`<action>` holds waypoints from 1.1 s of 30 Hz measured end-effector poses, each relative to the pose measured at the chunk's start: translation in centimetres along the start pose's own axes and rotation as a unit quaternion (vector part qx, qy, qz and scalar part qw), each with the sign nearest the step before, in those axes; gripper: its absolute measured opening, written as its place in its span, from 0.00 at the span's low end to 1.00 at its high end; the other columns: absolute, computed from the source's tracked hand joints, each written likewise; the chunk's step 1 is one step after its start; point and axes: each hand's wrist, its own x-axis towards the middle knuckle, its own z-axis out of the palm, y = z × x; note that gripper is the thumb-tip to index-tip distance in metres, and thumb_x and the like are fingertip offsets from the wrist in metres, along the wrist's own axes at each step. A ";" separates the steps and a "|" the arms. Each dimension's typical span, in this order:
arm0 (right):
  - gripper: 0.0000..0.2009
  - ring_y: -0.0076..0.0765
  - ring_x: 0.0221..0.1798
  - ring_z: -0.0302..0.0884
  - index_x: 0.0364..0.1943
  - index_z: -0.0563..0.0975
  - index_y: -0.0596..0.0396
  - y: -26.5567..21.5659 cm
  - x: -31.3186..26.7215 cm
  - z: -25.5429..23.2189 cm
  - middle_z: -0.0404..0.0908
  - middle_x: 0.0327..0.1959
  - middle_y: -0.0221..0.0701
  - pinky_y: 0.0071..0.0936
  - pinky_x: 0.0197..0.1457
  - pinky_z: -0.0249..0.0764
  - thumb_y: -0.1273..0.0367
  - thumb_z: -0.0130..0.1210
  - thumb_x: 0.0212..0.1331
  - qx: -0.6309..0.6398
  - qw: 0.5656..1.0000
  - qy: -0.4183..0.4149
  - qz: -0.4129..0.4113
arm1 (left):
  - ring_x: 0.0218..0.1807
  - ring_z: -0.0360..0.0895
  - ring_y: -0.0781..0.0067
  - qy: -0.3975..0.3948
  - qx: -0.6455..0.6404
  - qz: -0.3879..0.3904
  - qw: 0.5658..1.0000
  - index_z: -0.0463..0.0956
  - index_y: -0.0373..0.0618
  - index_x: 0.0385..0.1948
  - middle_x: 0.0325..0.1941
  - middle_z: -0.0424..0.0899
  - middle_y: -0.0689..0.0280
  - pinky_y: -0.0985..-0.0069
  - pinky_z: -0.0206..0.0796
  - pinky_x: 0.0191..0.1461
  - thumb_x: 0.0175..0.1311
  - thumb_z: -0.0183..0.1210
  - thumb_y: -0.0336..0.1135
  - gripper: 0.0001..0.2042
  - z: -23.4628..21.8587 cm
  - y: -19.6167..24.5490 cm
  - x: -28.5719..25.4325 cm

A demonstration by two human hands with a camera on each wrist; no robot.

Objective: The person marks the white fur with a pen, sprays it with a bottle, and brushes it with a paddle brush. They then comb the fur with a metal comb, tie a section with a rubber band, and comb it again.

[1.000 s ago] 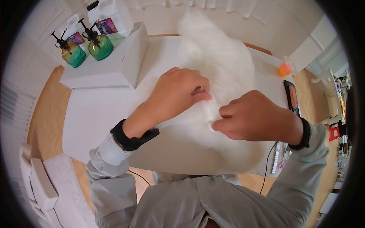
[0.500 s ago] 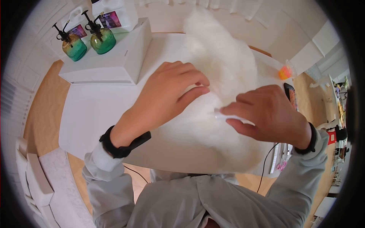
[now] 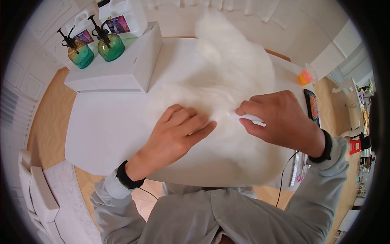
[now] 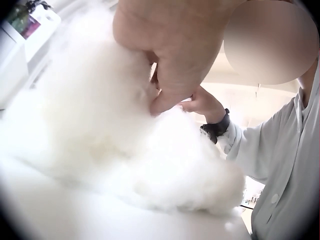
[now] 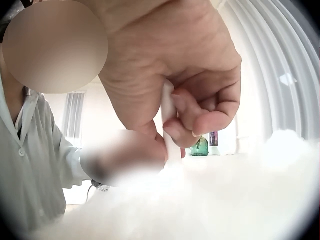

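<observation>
A large mass of fluffy white fur point(image 3: 248, 67) lies across the white table point(image 3: 107, 130). Its body shape is hidden under the long hair. My right hand point(image 3: 280, 122) pinches a slim white tube point(image 3: 252, 118) between thumb and fingers, the tube's tip right at the fur in the head view. In the right wrist view the tube point(image 5: 171, 120) points down into the hair. To the left, my left hand point(image 3: 174, 132) has bent fingers and thumb sunk in the fur, gripping it. The thumb shows against the hair in the left wrist view, while the other fingertips are mostly hidden.
Two green-amber spray bottles point(image 3: 110, 48) and white jugs point(image 3: 134, 20) stand on a white box point(image 3: 138, 71) at the back left. Along the right side lie a brush point(image 3: 312, 101), a comb point(image 3: 294, 168), pink-handled scissors point(image 3: 301, 177) and a clear cup point(image 3: 306, 76). A cable point(image 3: 283, 175) hangs over the front edge.
My left hand rose from the fur, spread, then came down nearer me onto it. Fur now spreads further left. The white tube has come into sight in my right hand.
</observation>
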 end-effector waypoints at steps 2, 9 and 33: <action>0.04 0.37 0.21 0.75 0.33 0.77 0.50 0.1 -0.1 -0.5 0.77 0.20 0.27 0.33 0.24 0.67 0.68 0.58 0.55 0.011 1.000 -0.007 0.006 | 0.45 0.72 0.70 0.001 -0.008 -0.002 1.000 0.84 0.50 0.43 0.43 0.76 0.72 0.69 0.64 0.52 0.40 0.63 0.26 0.21 -0.2 0.1 0.0; 0.04 0.35 0.24 0.77 0.32 0.78 0.48 0.5 0.3 -2.0 0.80 0.23 0.26 0.31 0.26 0.69 0.66 0.58 0.55 0.105 0.993 0.020 0.052 | 0.43 0.71 0.68 0.006 -0.046 -0.037 0.998 0.82 0.54 0.48 0.34 0.76 0.71 0.68 0.62 0.50 0.44 0.64 0.28 0.23 -0.3 0.1 0.1; 0.04 0.41 0.22 0.75 0.32 0.75 0.53 2.8 -0.2 -0.4 0.74 0.19 0.31 0.35 0.24 0.68 0.70 0.57 0.55 0.026 0.998 -0.013 0.048 | 0.32 0.65 0.74 -0.073 -0.028 -0.006 0.997 0.85 0.57 0.41 0.22 0.67 0.74 0.66 0.60 0.51 0.45 0.62 0.28 0.18 -0.4 0.8 2.0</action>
